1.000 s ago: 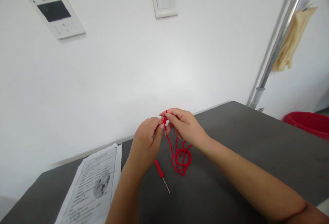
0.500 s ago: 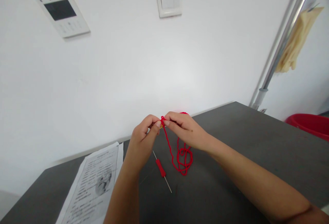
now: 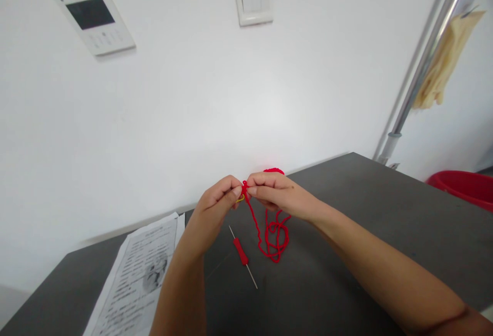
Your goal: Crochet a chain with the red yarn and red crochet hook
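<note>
Between my two hands, above the dark table, is a small piece of red crochet work [image 3: 244, 189] with a little loop at its top. My left hand [image 3: 215, 205] is closed, thumb and forefinger pinching its left side. The fingertips of my right hand [image 3: 275, 192] pinch the right side. A yellow stitch marker [image 3: 240, 199], partly hidden, shows by my left fingertips. Red yarn [image 3: 276, 238] runs down from the piece into loose coils on the table. Below my hands lies a crochet hook [image 3: 241, 252] with a red grip and thin metal ends.
Printed sheets [image 3: 138, 269] lie on the left of the dark table [image 3: 327, 274]. A red yarn ball [image 3: 274, 170] sits partly hidden behind my right hand. The white wall stands close behind. A metal pole [image 3: 423, 58] and a red tub [image 3: 462, 187] are at the right.
Both hands have lowered slightly with the red piece. The yellow marker shows more now, left of the piece. The hook on the table has not moved.
</note>
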{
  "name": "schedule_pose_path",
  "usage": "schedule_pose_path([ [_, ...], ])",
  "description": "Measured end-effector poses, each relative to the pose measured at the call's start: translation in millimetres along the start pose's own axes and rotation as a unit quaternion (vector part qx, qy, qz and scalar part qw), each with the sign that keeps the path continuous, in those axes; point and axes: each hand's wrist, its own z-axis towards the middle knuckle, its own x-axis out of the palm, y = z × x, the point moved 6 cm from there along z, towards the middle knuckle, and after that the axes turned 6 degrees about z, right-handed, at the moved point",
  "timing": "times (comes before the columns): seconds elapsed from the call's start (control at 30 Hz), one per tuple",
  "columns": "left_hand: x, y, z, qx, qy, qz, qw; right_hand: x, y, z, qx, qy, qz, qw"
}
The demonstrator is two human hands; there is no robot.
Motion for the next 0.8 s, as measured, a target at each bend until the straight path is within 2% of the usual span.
schedule_pose_path([
  [0.23, 0.6, -1, 1, -0.005, -0.004, 0.017, 1.0, -1, 2, 0, -0.009, -0.009, -0.02, 1.0],
  [0.47, 0.5, -2, -1, -0.026, -0.009, 0.049, 0.998, 0, 6, 1, -0.05, -0.018, -0.064, 0.996],
  [0.67, 0.2, -11, -4, -0.032, -0.054, 0.109, 0.992, 0, 5, 1, -0.069, -0.037, -0.112, 0.991],
  [0.8, 4.0, -17, -4, -0.019, -0.087, 0.19, 0.978, 0, 4, 1, -0.076, -0.067, -0.149, 0.984],
])
